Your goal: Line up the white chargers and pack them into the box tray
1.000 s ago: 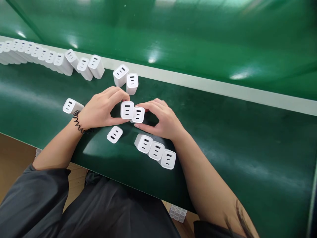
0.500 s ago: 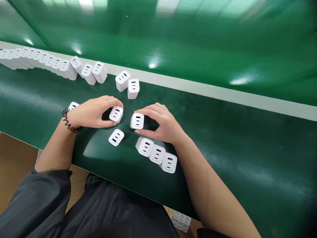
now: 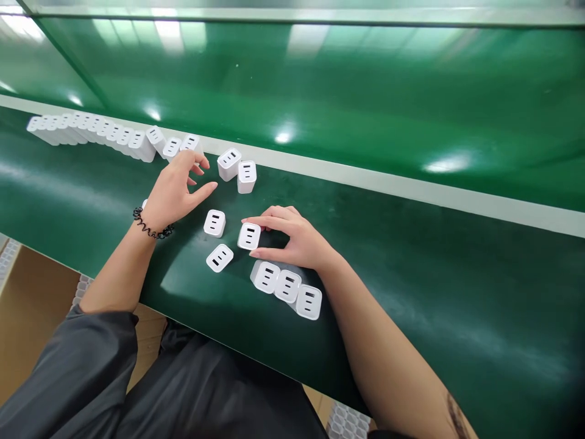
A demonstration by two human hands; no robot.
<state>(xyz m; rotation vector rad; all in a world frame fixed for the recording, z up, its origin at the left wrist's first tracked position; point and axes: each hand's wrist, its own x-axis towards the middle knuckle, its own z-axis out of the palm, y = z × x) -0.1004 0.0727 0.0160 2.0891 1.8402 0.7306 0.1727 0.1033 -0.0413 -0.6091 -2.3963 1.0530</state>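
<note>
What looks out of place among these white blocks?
One white block, left of the row of three, looks turned around: its widest slot is at the near end, while its neighbours' are at the far end.

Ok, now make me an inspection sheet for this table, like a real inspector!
Surface: shiny green tabletop, pale strip along its far side.
Things: long row of white blocks at back left, back pair, two loose blocks, row of three; a white sliver shows behind the left wrist.
Clutter: nothing seen.
Left hand: fingers apart, no block visible in them; whether it touches the long row, I can't tell.
Right hand: fingers and thumb around a white block.
Cables: nothing seen; the black coil is around the left wrist.
Surroundings: brown box and pale honeycomb-like pieces below the near edge.
</note>
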